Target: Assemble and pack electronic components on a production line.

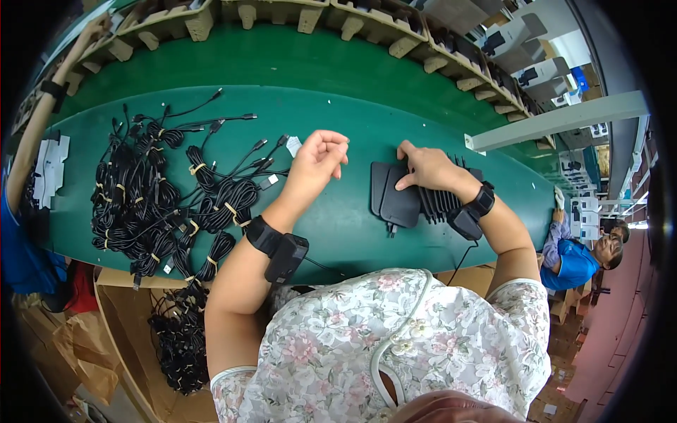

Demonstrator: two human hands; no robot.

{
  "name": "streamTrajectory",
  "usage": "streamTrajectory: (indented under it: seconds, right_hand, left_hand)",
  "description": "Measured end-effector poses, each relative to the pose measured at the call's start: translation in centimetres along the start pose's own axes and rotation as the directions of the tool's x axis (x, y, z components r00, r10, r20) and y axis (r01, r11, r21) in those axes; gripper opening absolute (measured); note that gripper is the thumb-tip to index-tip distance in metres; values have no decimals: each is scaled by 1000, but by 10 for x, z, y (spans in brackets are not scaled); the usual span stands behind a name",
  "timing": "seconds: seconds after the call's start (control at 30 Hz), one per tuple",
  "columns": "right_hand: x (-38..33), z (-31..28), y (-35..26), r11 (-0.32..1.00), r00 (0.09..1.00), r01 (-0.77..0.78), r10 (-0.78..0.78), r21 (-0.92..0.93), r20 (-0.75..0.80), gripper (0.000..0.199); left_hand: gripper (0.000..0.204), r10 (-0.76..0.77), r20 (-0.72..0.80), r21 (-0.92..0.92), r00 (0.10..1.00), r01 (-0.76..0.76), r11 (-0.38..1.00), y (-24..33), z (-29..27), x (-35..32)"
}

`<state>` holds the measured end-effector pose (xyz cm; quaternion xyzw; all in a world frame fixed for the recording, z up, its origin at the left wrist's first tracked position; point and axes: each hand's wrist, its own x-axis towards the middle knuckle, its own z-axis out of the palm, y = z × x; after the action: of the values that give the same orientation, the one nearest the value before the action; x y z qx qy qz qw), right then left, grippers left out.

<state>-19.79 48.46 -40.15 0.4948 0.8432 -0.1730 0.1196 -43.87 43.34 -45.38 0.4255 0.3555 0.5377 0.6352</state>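
I am looking down at a green table [338,233]. My left hand [319,158] is hovering above it with fingers curled together loosely, pinching nothing I can make out. My right hand [423,168] is pressing flat, fingers spread, on the top of a row of black flat adapters [398,201] standing on edge just right of centre. A big heap of bundled black cables [166,197] with yellow ties is lying to the left, and a small white tag [293,145] is resting near its far right edge. More cables are sitting in a cardboard box [134,331] at the near left. Tan pulp trays [367,21] are lining the far edge. White flat pieces [51,169] are lying at the far left beside another person's arm [35,134].
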Motion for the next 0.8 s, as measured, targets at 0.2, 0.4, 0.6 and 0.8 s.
streamTrajectory:
  seconds: [0.2, 0.4, 0.6, 0.8]
  right_hand:
    - [8, -11, -22, 973, 998, 52, -60, 227, 30, 39]
    - [22, -19, -32, 877, 989, 135, -151, 460, -3, 23]
    - [30, -43, -32, 670, 963, 260, -133, 695, -232, 16]
    - [38, -50, -40, 675, 943, 277, -55, 684, -327, 14]
  left_hand:
    - [18, 58, -33, 71, 998, -56, 996, -3, 4, 3]
    - [21, 371, -132, 496, 919, -263, 828, -20, 4, 11]
    - [22, 45, 3, 215, 999, -44, 976, -7, 1, 7]
    - [24, -9, 77, 53, 997, 5, 999, 6, 8, 2]
